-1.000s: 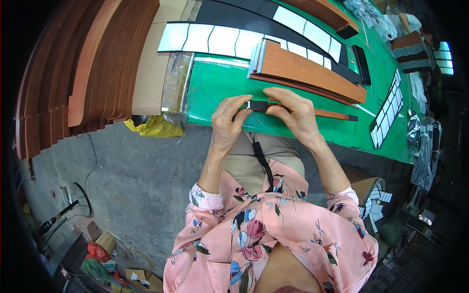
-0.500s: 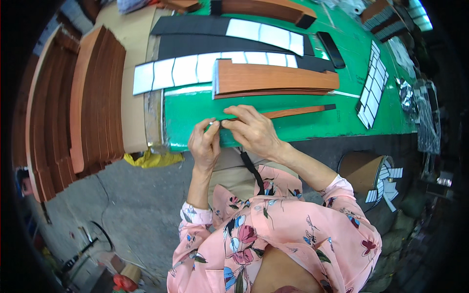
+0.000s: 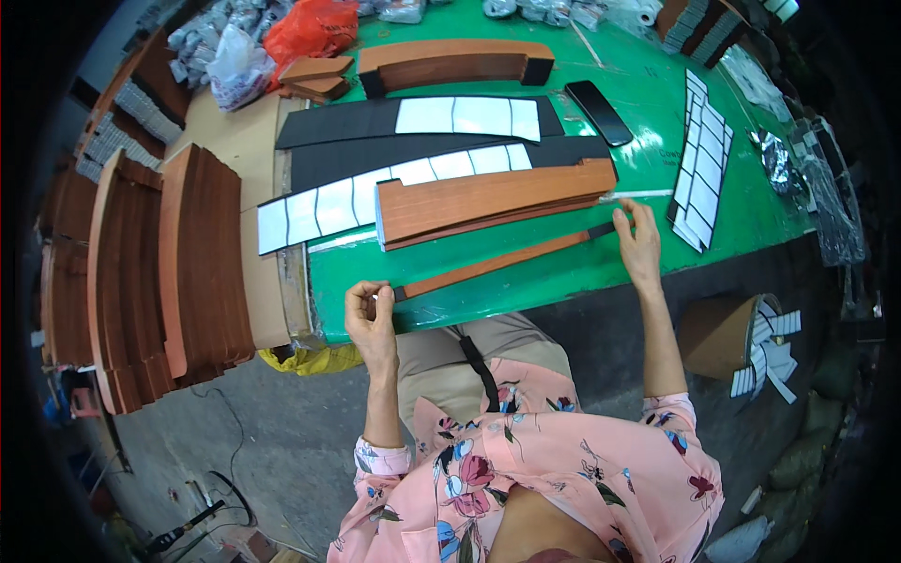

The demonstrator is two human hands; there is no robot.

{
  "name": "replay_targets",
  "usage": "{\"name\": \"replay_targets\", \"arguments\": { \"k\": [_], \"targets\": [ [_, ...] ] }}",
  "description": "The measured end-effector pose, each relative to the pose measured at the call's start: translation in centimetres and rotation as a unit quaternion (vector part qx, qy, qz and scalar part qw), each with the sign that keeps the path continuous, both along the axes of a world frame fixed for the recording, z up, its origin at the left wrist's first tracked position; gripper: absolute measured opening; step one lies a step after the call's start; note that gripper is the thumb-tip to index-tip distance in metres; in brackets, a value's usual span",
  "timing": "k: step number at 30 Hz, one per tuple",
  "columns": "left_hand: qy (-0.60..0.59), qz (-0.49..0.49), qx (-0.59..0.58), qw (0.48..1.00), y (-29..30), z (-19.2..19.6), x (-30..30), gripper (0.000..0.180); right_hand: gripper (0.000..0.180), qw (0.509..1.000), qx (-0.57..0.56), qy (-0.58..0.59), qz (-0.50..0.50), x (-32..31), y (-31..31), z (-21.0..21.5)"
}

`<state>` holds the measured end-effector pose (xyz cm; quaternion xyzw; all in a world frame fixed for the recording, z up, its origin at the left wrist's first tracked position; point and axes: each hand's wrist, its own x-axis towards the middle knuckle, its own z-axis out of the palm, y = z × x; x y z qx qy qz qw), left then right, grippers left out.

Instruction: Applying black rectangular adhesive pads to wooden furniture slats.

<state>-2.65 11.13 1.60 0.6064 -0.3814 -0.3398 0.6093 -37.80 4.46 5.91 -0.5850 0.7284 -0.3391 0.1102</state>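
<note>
A slim wood-brown strip [image 3: 507,260] with black ends stretches slantwise between my hands, close above or on the green tabletop [image 3: 347,277]. Its left end is pinched between the thumb and fingers of my left hand [image 3: 374,324]. My right hand [image 3: 640,246] is closed at the black right end, thumb and fingertips against it. Just beyond the strip lies a small stack of wood-brown panels [image 3: 497,202] with dark edges. Behind them are black strips [image 3: 343,124] with white sticker sheets [image 3: 469,117] on top.
Tall stacks of curved brown pieces [image 3: 202,253] stand at the left on cardboard. A phone [image 3: 599,113], more white sheets [image 3: 699,164] and a curved brown piece [image 3: 455,58] lie farther off. A bin [image 3: 718,338] of white scraps stands at the lower right; an orange bag [image 3: 310,33] sits at the back.
My right hand has moved away from my left hand to the strip's far right end. The left hand still holds the left end. My view has shifted, showing more of the table's back.
</note>
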Motion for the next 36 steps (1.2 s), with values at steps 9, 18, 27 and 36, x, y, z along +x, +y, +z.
{"name": "replay_targets", "arguments": {
  "k": [9,18,27,36],
  "targets": [
    [-0.117,-0.076,0.19,0.972,3.9,2.4,2.7,0.03,0.023,0.939,0.176,-0.282,0.085,-2.1,1.7,-1.0],
    [-0.163,-0.051,-0.023,0.985,-8.6,11.2,4.4,0.029,0.018,0.922,-0.014,-0.36,0.145,-2.7,-6.6,4.4],
    [-0.11,-0.109,-0.027,0.988,-34.7,6.3,6.5,0.041,0.027,0.952,-0.029,-0.267,0.145,-0.7,-27.6,3.1],
    [-0.144,-0.098,0.035,0.984,-40.9,1.8,6.4,0.04,0.028,0.968,0.019,-0.225,0.109,-0.5,-34.3,-1.4]
  ]
}}
